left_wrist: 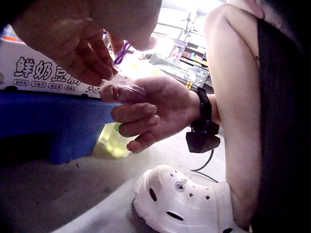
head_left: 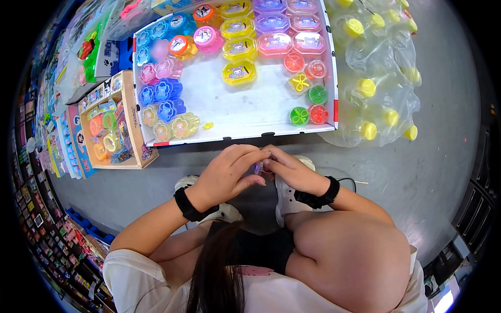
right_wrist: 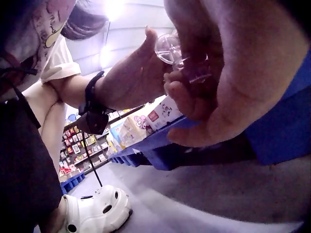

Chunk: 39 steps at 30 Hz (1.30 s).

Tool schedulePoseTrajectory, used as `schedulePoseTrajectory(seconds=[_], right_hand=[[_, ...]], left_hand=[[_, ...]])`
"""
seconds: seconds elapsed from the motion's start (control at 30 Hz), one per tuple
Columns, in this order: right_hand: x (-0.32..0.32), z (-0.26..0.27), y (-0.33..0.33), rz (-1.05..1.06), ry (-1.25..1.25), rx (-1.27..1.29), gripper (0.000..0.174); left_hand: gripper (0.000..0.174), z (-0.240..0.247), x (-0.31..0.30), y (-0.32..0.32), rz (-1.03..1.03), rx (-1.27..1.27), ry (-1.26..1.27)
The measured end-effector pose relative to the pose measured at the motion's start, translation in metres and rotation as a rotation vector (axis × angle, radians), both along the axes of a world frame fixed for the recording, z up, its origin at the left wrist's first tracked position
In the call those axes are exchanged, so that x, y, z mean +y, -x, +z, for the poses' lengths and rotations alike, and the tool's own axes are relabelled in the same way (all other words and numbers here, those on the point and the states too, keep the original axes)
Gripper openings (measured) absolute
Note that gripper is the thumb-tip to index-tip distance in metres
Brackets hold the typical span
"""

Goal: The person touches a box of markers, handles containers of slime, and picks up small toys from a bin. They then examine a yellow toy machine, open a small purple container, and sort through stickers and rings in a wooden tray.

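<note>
Close together in front of the white box, the left hand [head_left: 229,169] and right hand [head_left: 295,175] meet around a small clear container. The right hand [left_wrist: 155,104] curls its fingers round the purple-tinted clear cup [left_wrist: 130,92]. A purple ribbon bow [left_wrist: 123,52] shows beside the fingers of the left hand [left_wrist: 92,43]. In the right wrist view, the left hand [right_wrist: 131,73] holds a round clear lid [right_wrist: 168,48] at its fingers, close by the cup [right_wrist: 197,73] in the right hand [right_wrist: 243,73]. Fingers partly hide both pieces.
The white box [head_left: 209,136] holds rows of colored clear containers, with yellow octagonal ones [head_left: 239,72] in the middle. A wooden tray [head_left: 136,122] of small items stands left. Yellow-capped bottles in plastic [head_left: 367,87] lie right. White shoes [head_left: 287,201] are below the hands.
</note>
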State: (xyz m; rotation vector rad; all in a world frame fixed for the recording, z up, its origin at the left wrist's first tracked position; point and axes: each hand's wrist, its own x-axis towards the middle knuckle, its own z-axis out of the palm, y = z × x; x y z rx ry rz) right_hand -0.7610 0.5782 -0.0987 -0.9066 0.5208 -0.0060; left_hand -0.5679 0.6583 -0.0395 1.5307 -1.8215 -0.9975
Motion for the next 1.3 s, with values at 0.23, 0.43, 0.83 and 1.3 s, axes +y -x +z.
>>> schedulePoseTrajectory(seconds=[0.23, 0.43, 0.83, 1.3], right_hand=[[-0.004, 0.004, 0.001, 0.009, 0.122, 0.024, 0.018], [-0.006, 0.005, 0.000, 0.037, 0.080, 0.016, 0.020], [-0.021, 0.030, 0.010, 0.102, -0.098, -0.156, 0.035], [-0.022, 0.038, 0.000, 0.006, -0.030, -0.131, 0.023]], left_hand=[[0.056, -0.001, 0.000, 0.001, -0.001, -0.009, -0.007], [0.054, 0.001, 0.001, 0.004, 0.016, -0.008, -0.004], [0.058, 0.018, -0.009, -0.007, 0.072, 0.049, 0.065], [0.061, 0.030, -0.013, -0.003, 0.062, 0.078, 0.055]])
